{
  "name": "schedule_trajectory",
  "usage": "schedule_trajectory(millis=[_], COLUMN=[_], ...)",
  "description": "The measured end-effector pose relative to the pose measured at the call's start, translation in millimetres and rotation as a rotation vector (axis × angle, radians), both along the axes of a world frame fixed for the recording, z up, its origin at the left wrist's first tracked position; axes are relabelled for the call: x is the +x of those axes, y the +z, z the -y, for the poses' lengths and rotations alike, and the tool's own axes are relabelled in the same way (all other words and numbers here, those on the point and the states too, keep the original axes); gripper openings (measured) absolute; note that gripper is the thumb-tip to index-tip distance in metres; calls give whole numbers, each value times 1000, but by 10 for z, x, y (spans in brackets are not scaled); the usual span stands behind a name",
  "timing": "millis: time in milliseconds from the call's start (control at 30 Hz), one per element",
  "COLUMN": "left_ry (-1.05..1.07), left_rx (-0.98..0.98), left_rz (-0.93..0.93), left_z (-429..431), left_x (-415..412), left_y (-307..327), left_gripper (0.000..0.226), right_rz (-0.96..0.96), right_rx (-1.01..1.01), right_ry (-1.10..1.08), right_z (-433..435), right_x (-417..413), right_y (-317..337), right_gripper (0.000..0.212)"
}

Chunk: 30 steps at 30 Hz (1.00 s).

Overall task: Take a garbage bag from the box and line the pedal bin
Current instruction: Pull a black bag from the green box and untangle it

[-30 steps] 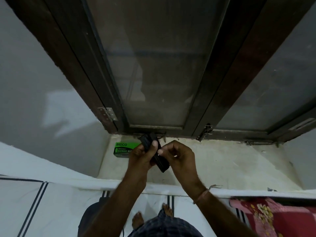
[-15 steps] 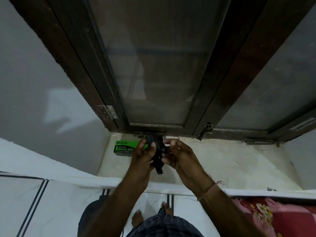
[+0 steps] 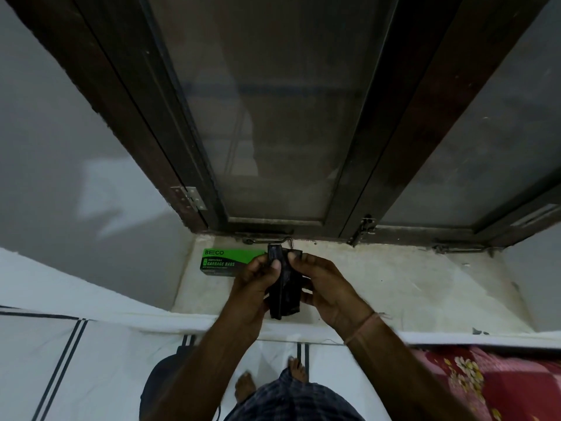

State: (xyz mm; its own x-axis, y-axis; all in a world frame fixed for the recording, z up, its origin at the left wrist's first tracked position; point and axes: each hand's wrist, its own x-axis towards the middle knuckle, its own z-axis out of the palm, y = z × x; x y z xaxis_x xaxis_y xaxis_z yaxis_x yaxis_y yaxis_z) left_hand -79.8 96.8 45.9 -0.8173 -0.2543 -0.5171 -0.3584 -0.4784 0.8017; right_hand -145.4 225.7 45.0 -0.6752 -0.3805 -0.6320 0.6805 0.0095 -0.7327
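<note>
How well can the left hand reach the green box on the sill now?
Probably yes: the green box lies just beside the left hand, nothing between them, though that hand grips the folded black bag.

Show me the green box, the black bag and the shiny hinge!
green box (image 3: pixel 224 262): head view, on its printed front face.
black bag (image 3: pixel 285 296): head view, on its folded lower half.
hinge (image 3: pixel 190 198): head view, on its metal plate.
</note>
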Motion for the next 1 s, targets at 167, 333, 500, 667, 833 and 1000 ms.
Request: schedule_trajectory(millis=[167, 333, 500, 667, 833, 1000], left_ry=[9, 4, 38, 121, 64, 124], left_rx=[108, 18, 60, 224, 101, 105], left_rz=[-5, -6, 59, 82, 11, 31], left_z=[-41, -41, -27, -122, -137, -45], left_x=[9, -18, -59, -101, -84, -30], left_y=[-26, -37, -78, -55, -4, -70], left_gripper=[30, 28, 23, 36, 24, 25], right_rz=[-27, -119, -110, -177, -150, -292], right_rx=[18, 85, 104, 115, -43, -60], right_ry=[-47, -72, -161, -170, -111, 47], right_z=[-4, 11, 34, 139, 148, 68], right_x=[3, -18, -90, -32, 66, 39], right_y=[-54, -49, -83, -47, -14, -20], right_gripper=[32, 31, 19, 31, 44, 31])
